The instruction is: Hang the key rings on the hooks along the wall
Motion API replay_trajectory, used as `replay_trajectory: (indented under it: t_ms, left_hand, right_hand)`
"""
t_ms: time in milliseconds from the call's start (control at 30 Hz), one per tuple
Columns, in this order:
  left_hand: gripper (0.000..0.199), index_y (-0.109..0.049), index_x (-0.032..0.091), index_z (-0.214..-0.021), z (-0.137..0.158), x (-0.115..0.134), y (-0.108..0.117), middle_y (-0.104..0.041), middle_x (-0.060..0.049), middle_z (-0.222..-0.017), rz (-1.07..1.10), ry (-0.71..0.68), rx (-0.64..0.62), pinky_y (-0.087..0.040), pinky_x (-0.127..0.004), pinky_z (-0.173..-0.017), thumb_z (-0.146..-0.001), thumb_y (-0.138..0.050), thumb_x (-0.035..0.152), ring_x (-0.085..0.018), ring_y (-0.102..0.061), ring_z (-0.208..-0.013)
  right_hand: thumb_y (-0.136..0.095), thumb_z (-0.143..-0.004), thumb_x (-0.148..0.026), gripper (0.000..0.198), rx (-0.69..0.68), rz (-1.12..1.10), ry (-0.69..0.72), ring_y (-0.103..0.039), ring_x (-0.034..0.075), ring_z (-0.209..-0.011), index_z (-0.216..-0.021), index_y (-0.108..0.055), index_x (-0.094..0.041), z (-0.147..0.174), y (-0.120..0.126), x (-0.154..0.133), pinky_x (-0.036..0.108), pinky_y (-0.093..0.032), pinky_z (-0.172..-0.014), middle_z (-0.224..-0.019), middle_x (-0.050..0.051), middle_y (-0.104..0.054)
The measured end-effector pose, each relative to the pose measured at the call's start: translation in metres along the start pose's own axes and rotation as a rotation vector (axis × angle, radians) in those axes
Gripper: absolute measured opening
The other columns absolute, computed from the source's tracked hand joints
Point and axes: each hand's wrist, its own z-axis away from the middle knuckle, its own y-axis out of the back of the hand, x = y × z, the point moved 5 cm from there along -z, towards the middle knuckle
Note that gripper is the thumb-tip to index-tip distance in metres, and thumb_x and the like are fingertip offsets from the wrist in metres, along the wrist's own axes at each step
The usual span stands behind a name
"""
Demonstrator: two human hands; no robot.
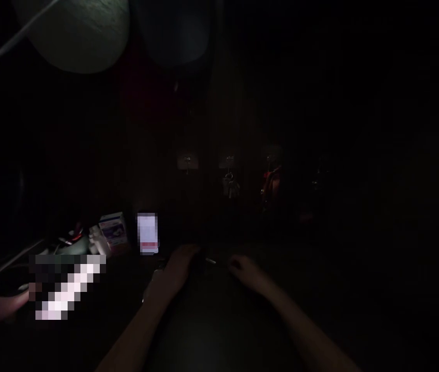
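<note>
The light is very dim. My left hand (182, 262) reaches in from the lower middle, its fingers bent around something dark that I cannot make out. Just right of those fingers shows a short, thin, shiny piece (210, 261); whether it belongs to the dark thing is unclear. My right hand (245, 271) is a little further right, apart from the left one. Its fingers are curled in, and shadow hides whatever lies between them.
At left, another person's hand (4, 307) is beside a bright blurred-out shape (72, 292). A lit phone-like screen (147, 232) stands near a small box (114, 232). Keys (230, 186) hang from a wall hook; a reddish item (271, 183) hangs nearby.
</note>
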Motion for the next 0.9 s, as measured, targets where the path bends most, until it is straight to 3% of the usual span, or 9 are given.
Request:
replay_trajectory:
  t_ms: [67,167,300,400,633,767,900]
  left_hand:
    - [0.048,-0.052,0.026,-0.123,0.001,-0.003,-0.007,-0.053,-0.003,-0.130,-0.091,-0.008,-0.012,-0.033,-0.039,-0.102,-0.080,-0.041,0.007,-0.020,-0.046,-0.119]
    - [0.044,-0.054,0.020,-0.120,0.003,-0.008,-0.016,-0.057,-0.007,-0.124,-0.196,0.029,-0.018,-0.036,-0.040,-0.099,-0.081,-0.040,0.006,-0.022,-0.050,-0.114]
    - [0.036,-0.061,0.017,-0.109,0.003,-0.010,-0.018,-0.064,-0.010,-0.111,-0.304,0.074,-0.052,-0.041,-0.039,-0.090,-0.081,-0.042,0.007,-0.025,-0.056,-0.103]
    - [0.032,-0.062,0.017,-0.108,0.002,-0.009,-0.015,-0.064,-0.011,-0.110,-0.313,0.058,-0.048,-0.041,-0.038,-0.089,-0.083,-0.042,0.011,-0.025,-0.055,-0.102]
    - [0.024,-0.064,0.020,-0.096,0.000,-0.007,-0.011,-0.066,-0.009,-0.099,-0.176,0.026,0.034,-0.044,-0.039,-0.084,-0.083,-0.045,0.020,-0.025,-0.059,-0.093]
    - [0.021,-0.061,0.019,-0.091,-0.001,-0.012,-0.006,-0.066,-0.008,-0.092,-0.042,0.125,0.154,-0.047,-0.038,-0.080,-0.083,-0.044,0.029,-0.024,-0.061,-0.087]
    - [0.020,-0.060,0.021,-0.084,0.000,-0.013,-0.001,-0.066,-0.005,-0.088,0.109,0.235,0.248,-0.047,-0.037,-0.079,-0.081,-0.045,0.034,-0.023,-0.062,-0.085]
  right_hand:
    - [-0.049,-0.074,-0.017,0.017,0.012,0.008,-0.016,-0.063,0.017,-0.076,-0.079,-0.065,-0.019,-0.005,-0.005,-0.003,0.024,-0.044,-0.066,-0.080,0.003,-0.069]
    - [-0.046,-0.076,-0.018,0.016,0.160,0.002,-0.052,-0.063,0.017,-0.073,-0.076,-0.062,-0.021,-0.010,-0.004,0.003,0.024,-0.044,-0.064,-0.075,0.002,-0.067]
    - [-0.038,-0.080,-0.019,0.022,0.325,-0.003,-0.106,-0.063,0.018,-0.077,-0.084,-0.059,-0.020,-0.011,0.006,0.023,0.027,-0.045,-0.069,-0.080,0.004,-0.066]
    - [-0.039,-0.079,-0.021,0.021,0.372,-0.007,-0.094,-0.063,0.018,-0.077,-0.086,-0.059,-0.019,-0.007,0.016,0.031,0.027,-0.045,-0.070,-0.080,0.005,-0.066]
    - [-0.046,-0.080,-0.021,0.022,0.211,0.130,0.012,-0.061,0.018,-0.090,-0.095,-0.063,-0.022,0.000,0.011,0.015,0.028,-0.044,-0.079,-0.097,0.004,-0.065]
    - [-0.050,-0.081,-0.023,0.022,0.088,0.224,0.066,-0.061,0.017,-0.090,-0.098,-0.064,-0.026,0.004,0.003,0.006,0.026,-0.044,-0.076,-0.101,0.002,-0.062]
    - [-0.052,-0.081,-0.025,0.018,0.072,0.293,0.052,-0.061,0.016,-0.089,-0.094,-0.065,-0.026,0.004,0.002,0.004,0.025,-0.044,-0.074,-0.101,0.002,-0.061]
